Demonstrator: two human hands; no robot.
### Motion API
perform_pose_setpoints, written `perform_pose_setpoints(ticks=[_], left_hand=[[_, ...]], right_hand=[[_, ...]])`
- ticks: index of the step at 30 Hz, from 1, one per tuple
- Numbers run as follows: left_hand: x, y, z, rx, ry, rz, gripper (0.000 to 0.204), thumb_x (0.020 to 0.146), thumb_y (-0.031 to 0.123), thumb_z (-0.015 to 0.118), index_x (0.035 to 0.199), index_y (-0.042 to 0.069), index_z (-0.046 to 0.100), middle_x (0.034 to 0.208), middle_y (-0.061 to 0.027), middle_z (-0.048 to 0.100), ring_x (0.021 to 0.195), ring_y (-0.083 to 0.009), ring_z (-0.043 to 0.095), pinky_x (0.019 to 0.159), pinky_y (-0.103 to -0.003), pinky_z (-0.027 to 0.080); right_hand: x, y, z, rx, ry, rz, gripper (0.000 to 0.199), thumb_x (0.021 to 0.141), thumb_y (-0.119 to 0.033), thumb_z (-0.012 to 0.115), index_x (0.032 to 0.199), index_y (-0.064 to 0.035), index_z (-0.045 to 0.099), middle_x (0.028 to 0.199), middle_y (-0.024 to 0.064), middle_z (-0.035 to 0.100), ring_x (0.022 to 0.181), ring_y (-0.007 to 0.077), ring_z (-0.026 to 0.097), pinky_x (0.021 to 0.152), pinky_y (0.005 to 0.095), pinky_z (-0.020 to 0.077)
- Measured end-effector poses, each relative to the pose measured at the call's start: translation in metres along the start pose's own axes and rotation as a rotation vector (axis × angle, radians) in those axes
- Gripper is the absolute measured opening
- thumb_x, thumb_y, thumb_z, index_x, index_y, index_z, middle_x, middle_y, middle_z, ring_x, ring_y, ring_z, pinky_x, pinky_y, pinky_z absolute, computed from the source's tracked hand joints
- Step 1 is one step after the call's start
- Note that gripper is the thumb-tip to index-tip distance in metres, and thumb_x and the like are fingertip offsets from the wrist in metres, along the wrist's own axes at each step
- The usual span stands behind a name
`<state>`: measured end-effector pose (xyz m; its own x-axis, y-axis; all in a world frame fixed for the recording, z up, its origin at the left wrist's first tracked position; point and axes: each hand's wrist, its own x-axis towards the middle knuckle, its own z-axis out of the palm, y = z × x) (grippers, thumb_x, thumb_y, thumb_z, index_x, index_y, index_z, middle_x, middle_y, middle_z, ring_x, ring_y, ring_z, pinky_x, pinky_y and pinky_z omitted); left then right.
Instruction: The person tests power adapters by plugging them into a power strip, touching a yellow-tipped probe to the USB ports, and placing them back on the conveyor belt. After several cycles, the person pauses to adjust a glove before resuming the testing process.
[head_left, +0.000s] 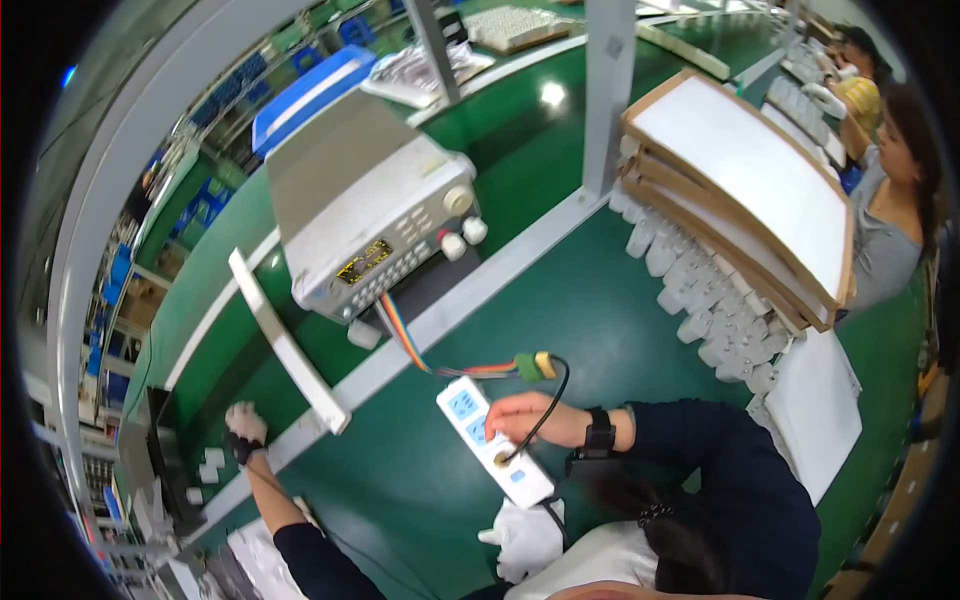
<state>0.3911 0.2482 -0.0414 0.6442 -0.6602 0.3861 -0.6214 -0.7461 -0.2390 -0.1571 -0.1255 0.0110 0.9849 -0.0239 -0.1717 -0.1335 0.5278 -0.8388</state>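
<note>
Dark tied hair hangs at the near edge beside the navy sleeve of the right arm. Just beyond, a white power strip with blue socket faces lies slantwise on the green worktop. The bare right hand has its bent fingers on the strip; whether they grip it cannot be told. A black cord loops from the strip to a green-and-yellow connector, joined by rainbow wires to a grey bench instrument farther left. One white glove lies at the strip's near end. Well left, the left hand is near small white blocks, its grasp unclear. At far right, cardboard-edged white trays are stacked near a grey-clad co-worker.
</note>
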Motion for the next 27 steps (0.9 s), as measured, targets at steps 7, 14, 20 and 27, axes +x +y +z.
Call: perform_pose_setpoints(ticks=[7, 14, 20, 27], left_hand=[[0.037, 0.17, -0.092, -1.488, -0.45, -0.418, 0.04, 0.084, 0.025, 0.063, 0.116, 0.005, 0.053, 0.091, -0.002, 0.057, 0.078, -0.0116, 0.055, 0.065, -0.026, 0.045], [-0.015, 0.349, -0.222, -2.475, -0.668, -0.279, 0.055, 0.089, 0.026, 0.063, 0.138, 0.009, 0.043, 0.118, -0.012, 0.058, 0.089, -0.0169, 0.056, 0.069, -0.027, 0.047], [-0.036, 0.382, -0.243, -1.635, -0.718, -0.125, 0.052, 0.087, 0.015, 0.064, 0.135, 0.005, 0.045, 0.111, -0.0103, 0.063, 0.083, -0.019, 0.06, 0.072, -0.028, 0.05], [-0.027, 0.4, -0.258, -1.103, -0.605, 0.311, 0.041, 0.086, 0.011, 0.062, 0.124, 0.002, 0.052, 0.1, -0.0161, 0.064, 0.094, -0.0285, 0.066, 0.078, -0.037, 0.052]], right_hand=[[0.002, 0.006, -0.008, 0.018, 0.051, -0.006, 0.017, 0.096, -0.022, 0.052, 0.095, -0.0101, 0.064, 0.067, -0.0101, 0.046, 0.056, 0.0006, 0.034, 0.052, 0.0184, 0.0263], [0.004, 0.002, -0.006, -0.067, 0.039, -0.08, 0.02, 0.096, -0.023, 0.052, 0.094, -0.0066, 0.064, 0.065, -0.0089, 0.044, 0.056, 0.0015, 0.033, 0.052, 0.0187, 0.0263], [0.001, -0.002, -0.001, -0.086, 0.049, -0.091, 0.024, 0.096, -0.026, 0.051, 0.093, -0.0051, 0.063, 0.065, -0.0077, 0.042, 0.056, 0.0023, 0.034, 0.053, 0.0177, 0.0273], [0.0, -0.002, -0.004, -0.076, 0.054, -0.091, 0.024, 0.096, -0.026, 0.051, 0.093, -0.0053, 0.063, 0.064, -0.0078, 0.041, 0.056, 0.0022, 0.034, 0.052, 0.0183, 0.027]])
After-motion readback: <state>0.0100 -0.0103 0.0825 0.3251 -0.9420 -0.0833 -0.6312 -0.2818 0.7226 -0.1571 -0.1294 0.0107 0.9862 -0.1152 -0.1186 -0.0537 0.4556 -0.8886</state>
